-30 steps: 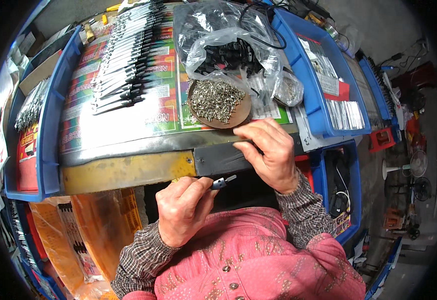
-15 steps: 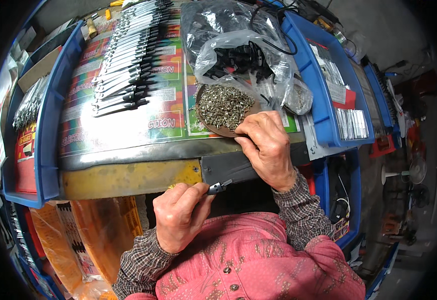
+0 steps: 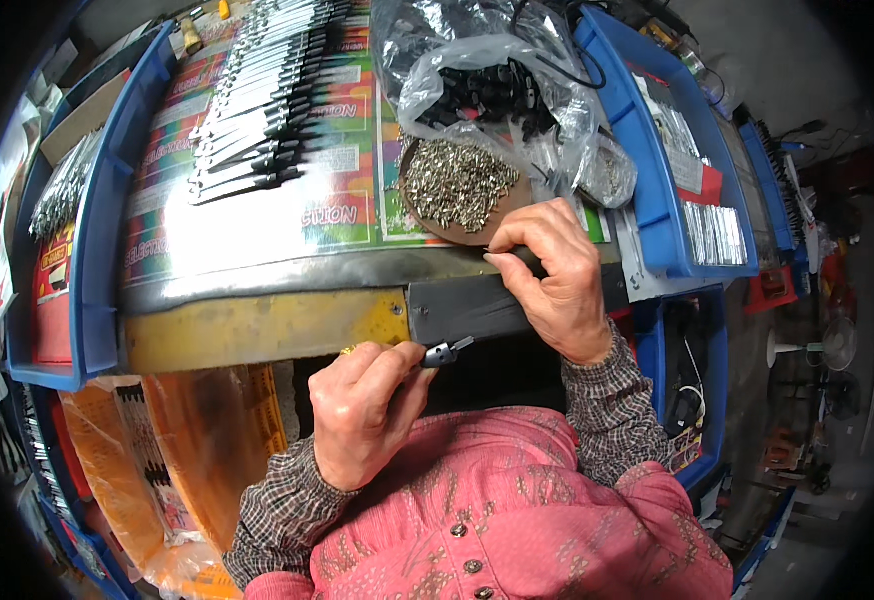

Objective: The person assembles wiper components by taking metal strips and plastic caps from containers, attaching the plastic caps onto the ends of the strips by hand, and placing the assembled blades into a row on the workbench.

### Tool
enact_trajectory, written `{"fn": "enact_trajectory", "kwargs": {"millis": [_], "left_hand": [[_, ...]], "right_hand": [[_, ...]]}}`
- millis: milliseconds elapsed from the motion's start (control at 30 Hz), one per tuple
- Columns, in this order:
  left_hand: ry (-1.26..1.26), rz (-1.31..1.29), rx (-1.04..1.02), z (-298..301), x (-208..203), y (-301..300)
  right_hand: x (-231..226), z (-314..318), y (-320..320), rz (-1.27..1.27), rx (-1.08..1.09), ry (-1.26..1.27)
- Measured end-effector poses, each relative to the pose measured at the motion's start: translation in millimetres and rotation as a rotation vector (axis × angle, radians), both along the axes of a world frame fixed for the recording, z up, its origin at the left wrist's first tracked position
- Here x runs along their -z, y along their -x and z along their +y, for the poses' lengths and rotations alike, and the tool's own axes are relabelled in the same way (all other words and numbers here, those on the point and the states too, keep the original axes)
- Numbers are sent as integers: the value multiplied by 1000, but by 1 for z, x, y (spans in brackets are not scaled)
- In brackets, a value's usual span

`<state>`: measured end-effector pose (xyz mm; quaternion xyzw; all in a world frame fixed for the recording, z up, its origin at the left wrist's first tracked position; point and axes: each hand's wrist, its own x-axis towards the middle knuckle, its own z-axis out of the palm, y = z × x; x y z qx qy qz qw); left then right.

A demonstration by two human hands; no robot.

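My left hand (image 3: 369, 405) is closed around a small dark cylindrical piece (image 3: 441, 355) with small holes in its side and a thin metal tip pointing right. Most of that piece is hidden in the fingers. Beside the table's front edge, my right hand (image 3: 557, 280) makes a pinch, thumb against forefinger, just off the rim of a brown round dish (image 3: 509, 222). Something tiny may be between the fingertips, too small to name. Many small shiny metal pieces (image 3: 455, 182) are heaped in the dish.
A long row of silver and black pen-like pieces (image 3: 262, 130) lies at the left. Behind the dish, a clear plastic bag (image 3: 427, 95) holds black parts. Blue trays (image 3: 647, 190) with slim silver pieces flank the table, whose front edge (image 3: 267, 335) is yellow and dark.
My right hand has drawn slightly back from the dish rim, its fingertips still pinched. The left hand keeps its hold on the dark piece. The whole view has shifted a little.
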<state>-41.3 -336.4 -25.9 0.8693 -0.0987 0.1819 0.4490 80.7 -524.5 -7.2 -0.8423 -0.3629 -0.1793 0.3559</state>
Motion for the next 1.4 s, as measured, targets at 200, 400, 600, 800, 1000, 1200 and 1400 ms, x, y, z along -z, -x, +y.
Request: {"fn": "enact_trajectory", "kwargs": {"millis": [200,400,600,800,1000,1200,1400], "left_hand": [[13,42,13,-5,0,4],[-2,29,22,-10,0,9],[-78,-76,56,-19,2,13],[-79,-98,88,-22,1,16],[-67,-42,95,-21,-1,20],[-73,-51,96,-22,-2,19],[-101,-86,80,-22,1,18]], "right_hand": [[-2,-7,29,142,-67,-40],[-5,-4,53,214,-232,-95],[1,-4,64,181,-284,-83],[1,0,71,255,-295,-162],[-2,-12,73,349,-263,-159],[0,-13,76,323,-263,-128],[1,-9,76,270,-237,-114]]}}
